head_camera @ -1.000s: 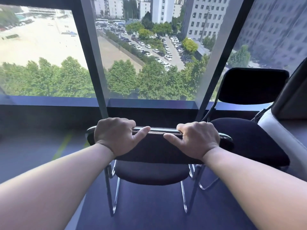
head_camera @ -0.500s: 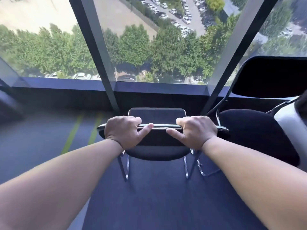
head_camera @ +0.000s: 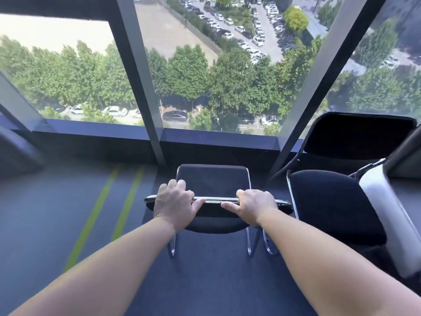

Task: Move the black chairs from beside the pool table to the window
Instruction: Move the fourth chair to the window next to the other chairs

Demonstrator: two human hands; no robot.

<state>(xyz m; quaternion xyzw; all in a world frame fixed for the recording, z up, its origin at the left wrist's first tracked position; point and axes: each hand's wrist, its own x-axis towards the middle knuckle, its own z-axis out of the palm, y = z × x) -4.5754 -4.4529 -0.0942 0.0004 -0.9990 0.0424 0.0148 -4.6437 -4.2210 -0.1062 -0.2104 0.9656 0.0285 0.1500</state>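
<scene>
A black chair (head_camera: 213,181) with chrome legs stands on the dark floor right in front of the window (head_camera: 205,71), its seat facing the glass. My left hand (head_camera: 174,205) grips the left part of the chair's top rail, fingers curled over it. My right hand (head_camera: 254,206) grips the right part of the same rail. A second black chair (head_camera: 330,201) stands close beside it on the right, its backrest towards the window.
A white and grey object (head_camera: 391,213) juts in at the right edge, next to the second chair. Two green stripes (head_camera: 107,213) run along the floor on the left. A dark sill (head_camera: 102,133) and slanted window posts close off the far side.
The chair has moved away from me towards the window and now looks set down, with its seat showing beyond the rail. Both hands kept their grip on the rail.
</scene>
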